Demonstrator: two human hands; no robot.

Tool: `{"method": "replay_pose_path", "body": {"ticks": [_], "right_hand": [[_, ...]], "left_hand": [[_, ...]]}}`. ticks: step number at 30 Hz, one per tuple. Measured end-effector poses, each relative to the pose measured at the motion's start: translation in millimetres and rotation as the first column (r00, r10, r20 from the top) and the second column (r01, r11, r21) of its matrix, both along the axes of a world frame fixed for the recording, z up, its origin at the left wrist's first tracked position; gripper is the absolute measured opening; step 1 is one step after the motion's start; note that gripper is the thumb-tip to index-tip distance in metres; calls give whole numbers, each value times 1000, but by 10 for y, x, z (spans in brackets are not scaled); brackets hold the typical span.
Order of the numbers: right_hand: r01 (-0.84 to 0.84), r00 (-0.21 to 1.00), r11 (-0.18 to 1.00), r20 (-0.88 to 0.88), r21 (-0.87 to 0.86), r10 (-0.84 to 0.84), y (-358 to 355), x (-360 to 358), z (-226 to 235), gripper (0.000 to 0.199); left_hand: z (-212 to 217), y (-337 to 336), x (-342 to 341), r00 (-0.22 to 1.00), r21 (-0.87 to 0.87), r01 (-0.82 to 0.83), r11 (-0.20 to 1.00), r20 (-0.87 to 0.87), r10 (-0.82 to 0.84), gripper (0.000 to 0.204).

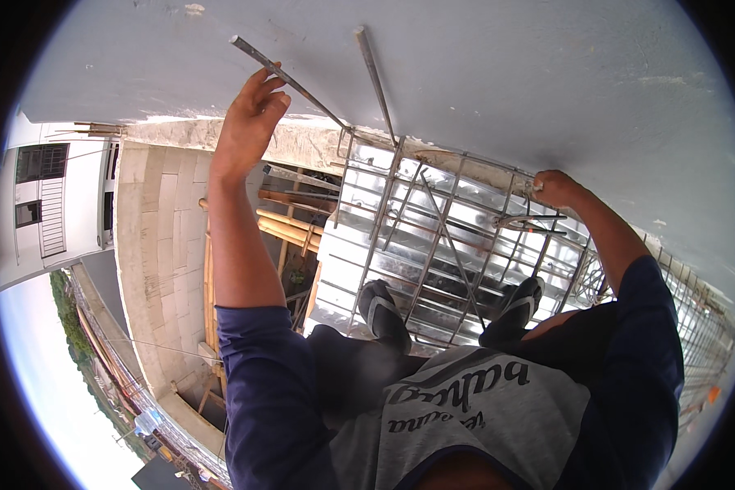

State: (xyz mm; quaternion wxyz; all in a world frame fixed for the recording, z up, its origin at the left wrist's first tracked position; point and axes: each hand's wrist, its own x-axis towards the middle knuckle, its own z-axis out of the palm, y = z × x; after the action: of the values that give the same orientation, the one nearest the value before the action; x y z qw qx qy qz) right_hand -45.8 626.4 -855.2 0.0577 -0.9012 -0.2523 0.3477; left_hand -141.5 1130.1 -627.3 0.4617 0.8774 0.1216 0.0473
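Observation:
My left hand (251, 122) is raised against the grey wall, fingers loosely bent and thumb apart. Its fingertips touch a steel rebar rod (310, 100) that sticks up at a slant from the wall's foot. A second rebar rod (373, 77) stands just to the right of it. My right hand (557, 189) is closed at the wall-side edge of a rebar mesh (420, 245), apparently round its edge bar; the fingertips are mostly hidden. The mesh lies over shiny metal sheeting (351, 282), where my feet stand.
The grey wall (498, 73) runs along the far side. Bent bar ends (539, 224) rise from the mesh near my right arm. To the left, bamboo poles (282, 224) cross a dark gap beside a block wall (167, 212). More mesh (702, 318) continues rightward.

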Motion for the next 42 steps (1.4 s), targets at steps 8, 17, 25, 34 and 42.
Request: {"method": "replay_pose_path", "body": {"ticks": [8,17,25,34,42], "right_hand": [[-21,1000,998,-18,-67,20,-85,-15,-66,32],[-40,999,993,-39,-109,36,-99,14,-149,31],[-53,998,996,-41,-73,50,-197,-8,-231,29],[-85,996,986,-51,-145,78,-284,-276,-319,26],[76,993,997,-84,-11,-77,-223,-550,-526,27]], "left_hand": [[-120,38,-19,997,-6,1,1000,-72,-1,61],[-217,107,-25,1000,-79,22,997,-11,-23,61],[-336,82,-18,999,-76,37,996,6,-37,59],[-458,-53,55,996,64,-9,998,-90,15,68],[-966,200,-64,888,11,109,994,-451,-92,53]]}}
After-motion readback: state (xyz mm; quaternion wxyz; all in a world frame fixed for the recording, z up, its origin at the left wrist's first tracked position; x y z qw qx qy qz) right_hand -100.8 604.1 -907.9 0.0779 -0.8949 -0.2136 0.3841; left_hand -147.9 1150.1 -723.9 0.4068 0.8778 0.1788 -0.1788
